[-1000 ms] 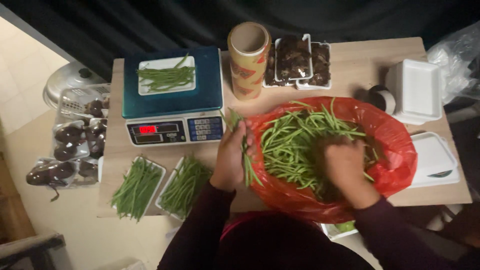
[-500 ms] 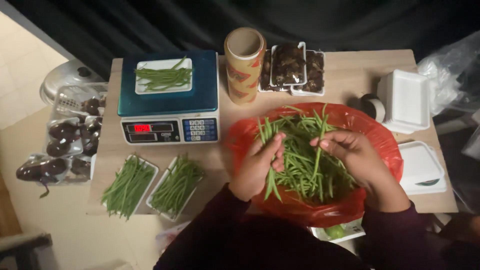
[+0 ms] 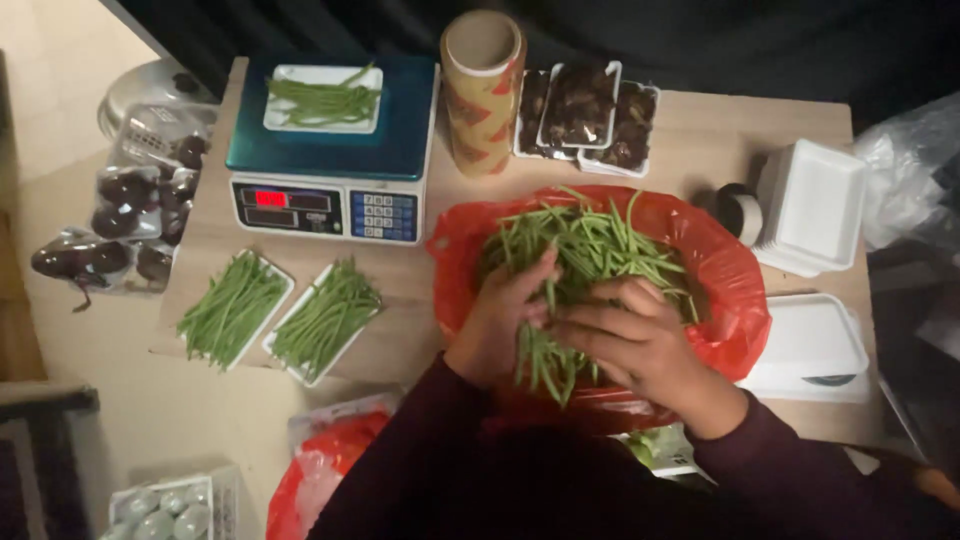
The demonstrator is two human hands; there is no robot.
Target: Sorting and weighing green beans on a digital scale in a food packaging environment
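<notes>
A red plastic bag (image 3: 735, 290) lies open on the wooden table (image 3: 690, 150), heaped with green beans (image 3: 590, 240). Both my hands are in the heap at its near side. My left hand (image 3: 500, 320) and my right hand (image 3: 640, 340) press together around a bunch of green beans (image 3: 545, 360) that hangs down between them over the bag's front rim. A blue scale (image 3: 330, 155) at the back left carries a white tray with a few beans (image 3: 322, 98).
Two white trays filled with beans (image 3: 232, 305) (image 3: 325, 318) lie left of the bag. A roll of cling film (image 3: 482, 90) and trays of dark produce (image 3: 585, 110) stand behind. Stacked empty white trays (image 3: 815, 205) (image 3: 810, 345) sit right. Wrapped aubergines (image 3: 110, 220) lie far left.
My hands came together over the heap and gathered a bunch of beans, drawing it toward the bag's near rim. The view shifted slightly.
</notes>
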